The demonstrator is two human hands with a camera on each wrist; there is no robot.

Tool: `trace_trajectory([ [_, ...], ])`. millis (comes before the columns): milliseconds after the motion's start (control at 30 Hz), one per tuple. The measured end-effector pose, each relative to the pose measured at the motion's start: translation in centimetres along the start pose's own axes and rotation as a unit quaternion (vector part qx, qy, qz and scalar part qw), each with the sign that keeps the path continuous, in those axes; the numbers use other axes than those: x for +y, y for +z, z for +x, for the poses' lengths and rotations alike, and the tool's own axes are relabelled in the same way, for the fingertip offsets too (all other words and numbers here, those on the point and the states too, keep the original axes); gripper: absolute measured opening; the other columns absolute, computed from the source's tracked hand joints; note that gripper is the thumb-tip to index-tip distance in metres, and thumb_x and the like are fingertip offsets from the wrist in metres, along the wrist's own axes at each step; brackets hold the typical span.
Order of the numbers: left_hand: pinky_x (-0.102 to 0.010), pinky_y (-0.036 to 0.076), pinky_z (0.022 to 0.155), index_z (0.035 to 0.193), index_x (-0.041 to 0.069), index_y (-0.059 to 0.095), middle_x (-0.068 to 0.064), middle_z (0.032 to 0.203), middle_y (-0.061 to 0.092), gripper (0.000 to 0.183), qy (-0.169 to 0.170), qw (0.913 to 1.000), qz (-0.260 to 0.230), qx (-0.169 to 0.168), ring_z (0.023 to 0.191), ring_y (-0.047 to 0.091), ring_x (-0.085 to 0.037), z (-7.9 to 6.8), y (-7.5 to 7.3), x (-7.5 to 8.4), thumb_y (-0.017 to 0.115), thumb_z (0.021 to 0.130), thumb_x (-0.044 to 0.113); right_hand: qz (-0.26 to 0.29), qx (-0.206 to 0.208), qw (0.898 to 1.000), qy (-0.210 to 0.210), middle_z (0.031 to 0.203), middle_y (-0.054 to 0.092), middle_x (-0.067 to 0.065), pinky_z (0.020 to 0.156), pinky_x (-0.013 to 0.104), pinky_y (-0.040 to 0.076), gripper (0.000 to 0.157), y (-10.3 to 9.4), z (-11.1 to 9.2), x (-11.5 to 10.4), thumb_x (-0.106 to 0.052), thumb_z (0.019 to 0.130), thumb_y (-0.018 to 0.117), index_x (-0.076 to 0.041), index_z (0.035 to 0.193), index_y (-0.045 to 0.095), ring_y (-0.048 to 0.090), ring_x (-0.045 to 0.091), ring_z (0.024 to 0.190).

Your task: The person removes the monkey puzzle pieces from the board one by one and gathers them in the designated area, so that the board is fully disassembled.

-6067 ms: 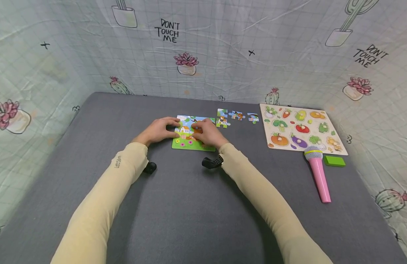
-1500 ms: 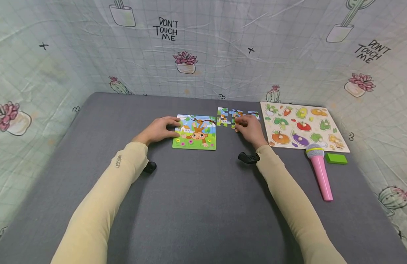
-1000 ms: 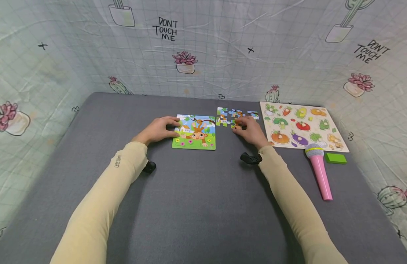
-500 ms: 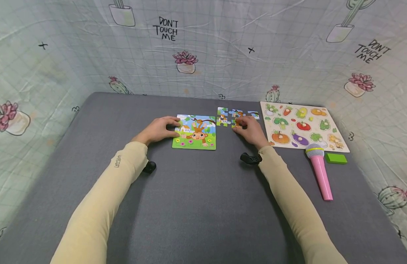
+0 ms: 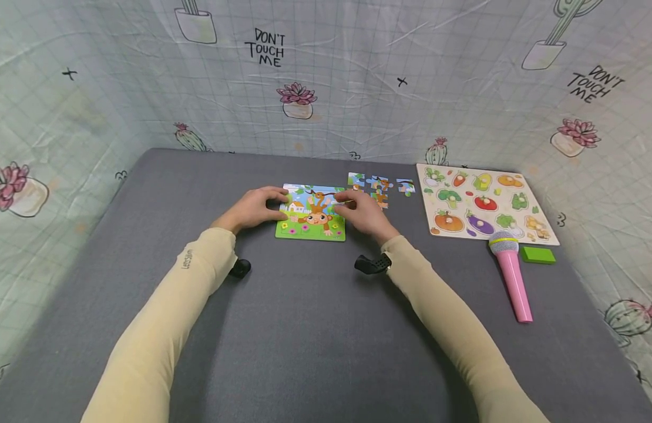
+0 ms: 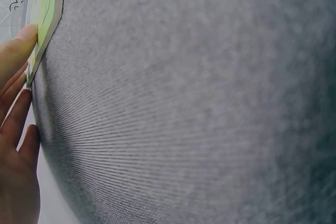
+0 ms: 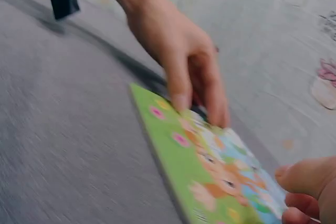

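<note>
A small jigsaw puzzle board (image 5: 311,234) with a monkey, a house and flowers lies flat on the grey table. My left hand (image 5: 254,208) rests its thumb and fingertips on the board's left edge; the left wrist view shows the thumb (image 6: 21,48) on the board's face. My right hand (image 5: 364,212) is over the board's right edge, thumb and fingers apart, with nothing visible between them. Behind it lie loose puzzle pieces: a monkey-tail piece (image 5: 379,183), an orange and green piece (image 5: 380,200), a branch piece (image 5: 405,186) and a blue corner piece (image 5: 356,179). Another is partly hidden by the right hand.
At the right lies a wooden vegetable puzzle board (image 5: 496,177). A pink toy microphone (image 5: 512,282) touches or overlaps its front edge, beside a green block (image 5: 538,255). Printed cloth walls (image 5: 352,117) stand behind and at both sides of the table.
My right hand has left the orange and green piece beside the loose ones and moved left to the puzzle board. That piece was not there 6.1 seconds ago. The left hand has stayed put.
</note>
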State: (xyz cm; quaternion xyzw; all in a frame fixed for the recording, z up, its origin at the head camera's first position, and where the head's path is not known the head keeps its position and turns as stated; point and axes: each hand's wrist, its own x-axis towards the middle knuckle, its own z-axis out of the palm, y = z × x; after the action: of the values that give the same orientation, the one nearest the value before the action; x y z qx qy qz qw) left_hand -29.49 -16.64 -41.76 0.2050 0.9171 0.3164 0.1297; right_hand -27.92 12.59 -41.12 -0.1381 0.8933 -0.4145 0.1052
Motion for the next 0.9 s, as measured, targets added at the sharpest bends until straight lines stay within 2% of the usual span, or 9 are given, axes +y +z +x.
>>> trace_trajectory([
  [200, -0.048, 0.024, 0.117, 0.132, 0.003, 0.061, -0.009, 0.150, 0.043, 0.050, 0.004, 1.0000, 0.000, 0.003, 0.143, 0.030, -0.031, 0.1, 0.0, 0.0, 0.073, 0.090, 0.026, 0.000, -0.005, 1.000, 0.013, 0.128, 0.057, 0.008, 0.084, 0.040, 0.049, 0.040, 1.6, 0.3, -0.1, -0.024, 0.096, 0.065, -0.012, 0.134, 0.060, 0.055, 0.024, 0.105],
  [400, -0.047, 0.024, 0.118, 0.132, 0.004, 0.061, -0.007, 0.150, 0.044, 0.050, -0.001, 1.0000, -0.004, 0.003, 0.143, 0.030, -0.030, 0.3, 0.1, -0.1, 0.074, 0.089, 0.028, -0.047, -0.007, 0.999, -0.026, 0.130, 0.054, 0.012, 0.088, 0.042, 0.048, 0.042, 1.6, 0.6, 0.1, -0.023, 0.094, 0.068, -0.009, 0.133, 0.061, 0.054, 0.027, 0.107],
  [533, -0.048, 0.024, 0.118, 0.132, 0.004, 0.062, -0.007, 0.150, 0.044, 0.050, -0.004, 1.0000, -0.008, 0.003, 0.143, 0.030, -0.030, 0.2, 0.0, 0.0, 0.074, 0.089, 0.027, -0.068, -0.018, 0.997, -0.038, 0.127, 0.050, 0.016, 0.083, 0.042, 0.046, 0.042, 1.7, 0.5, -0.3, -0.022, 0.094, 0.066, -0.007, 0.133, 0.061, 0.050, 0.028, 0.103],
  [700, -0.048, 0.024, 0.118, 0.131, 0.005, 0.062, -0.007, 0.150, 0.044, 0.049, -0.003, 1.0000, -0.008, 0.002, 0.143, 0.030, -0.030, 0.1, -0.1, 0.0, 0.074, 0.089, 0.027, -0.077, -0.035, 0.996, -0.018, 0.128, 0.045, 0.017, 0.080, 0.041, 0.042, 0.042, 1.9, 0.8, -0.6, -0.020, 0.095, 0.066, -0.008, 0.135, 0.059, 0.045, 0.028, 0.101],
  [900, -0.048, 0.023, 0.118, 0.132, 0.004, 0.061, -0.007, 0.151, 0.043, 0.049, -0.002, 1.0000, 0.000, 0.001, 0.144, 0.029, -0.030, 0.1, 0.2, -0.2, 0.073, 0.090, 0.027, -0.086, -0.049, 0.995, -0.016, 0.123, 0.044, 0.017, 0.075, 0.037, 0.038, 0.041, 2.0, 1.0, -0.6, -0.019, 0.096, 0.065, -0.009, 0.135, 0.059, 0.042, 0.027, 0.095],
])
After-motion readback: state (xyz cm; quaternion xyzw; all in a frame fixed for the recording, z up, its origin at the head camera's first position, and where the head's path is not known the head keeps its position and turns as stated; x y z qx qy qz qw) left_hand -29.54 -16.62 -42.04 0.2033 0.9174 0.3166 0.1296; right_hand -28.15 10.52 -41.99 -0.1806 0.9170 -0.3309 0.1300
